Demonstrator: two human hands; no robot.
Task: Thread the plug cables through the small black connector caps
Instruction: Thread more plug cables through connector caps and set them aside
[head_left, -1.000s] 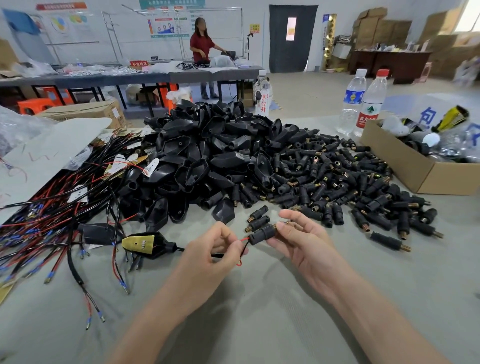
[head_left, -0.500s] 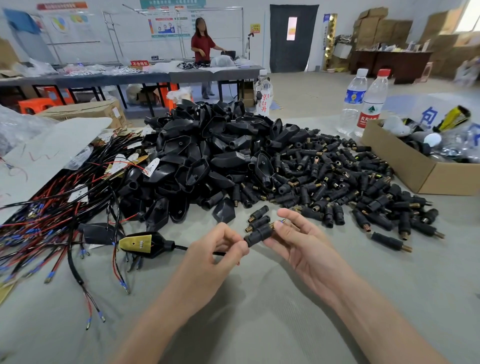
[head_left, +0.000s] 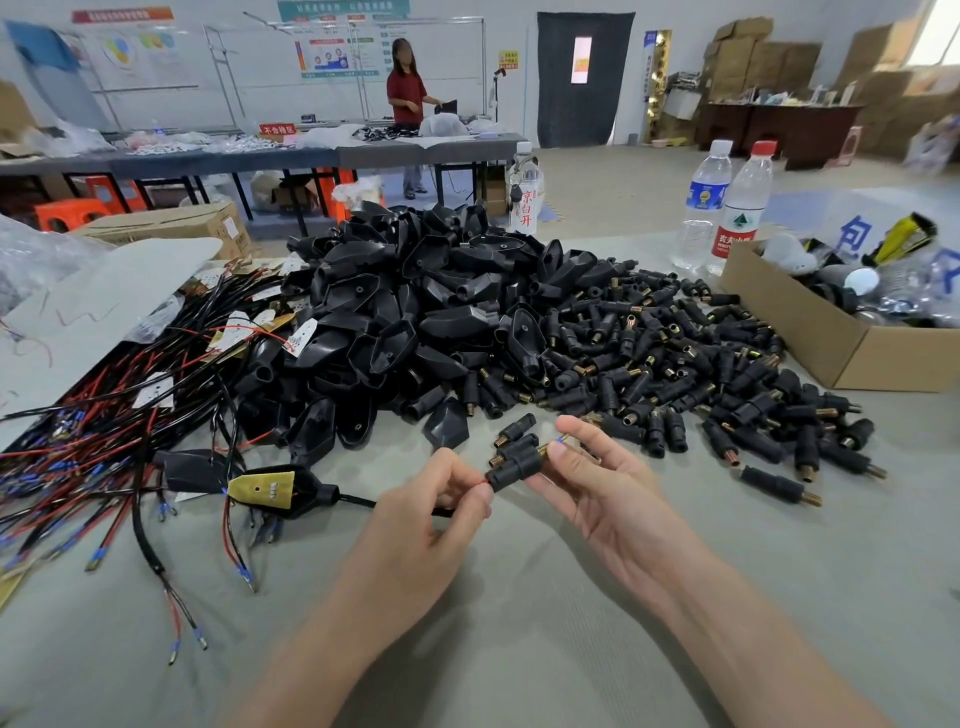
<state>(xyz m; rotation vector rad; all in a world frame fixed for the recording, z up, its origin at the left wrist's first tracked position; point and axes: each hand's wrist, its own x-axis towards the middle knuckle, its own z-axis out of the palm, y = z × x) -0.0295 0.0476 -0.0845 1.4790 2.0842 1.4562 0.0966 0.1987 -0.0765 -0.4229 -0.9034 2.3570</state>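
While left hand (head_left: 431, 514) pinches thin red wire (head_left: 481, 484), right hand (head_left: 597, 501) pinches smooth cylindrical black cap (head_left: 514, 467).

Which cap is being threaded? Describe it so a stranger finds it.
From the black pile mid-table, come toward the camera. The connector cap is pinched in the right hand. Unlike the two loose caps behind it, a red wire from the left hand enters it.

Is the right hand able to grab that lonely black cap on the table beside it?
Probably yes: only bare table lies between the right hand and the lone connector cap. But it grips the threaded cap, so must let go first.
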